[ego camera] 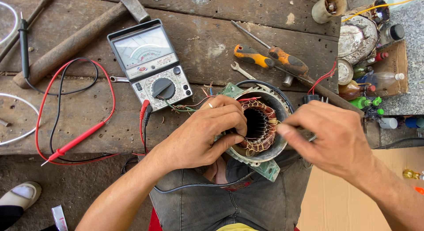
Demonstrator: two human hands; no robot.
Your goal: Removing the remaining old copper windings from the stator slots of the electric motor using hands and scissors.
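A round motor stator (261,125) with copper windings and a grey metal shell rests on my lap against the wooden bench. My left hand (207,134) grips its left rim, fingers curled over the windings, a ring on one finger. At the stator's right edge my right hand (329,136) pinches something thin; what it is stays hidden. Thin coloured wires (185,107) run from the stator toward the analogue multimeter (150,63).
On the wooden bench (212,41) lie a red probe (75,140) with red and black leads, two orange-handled screwdrivers (269,58), a small spanner (240,71) and a hammer handle (66,45). Bottles and jars (371,85) crowd the right. A cardboard sheet (340,200) lies lower right.
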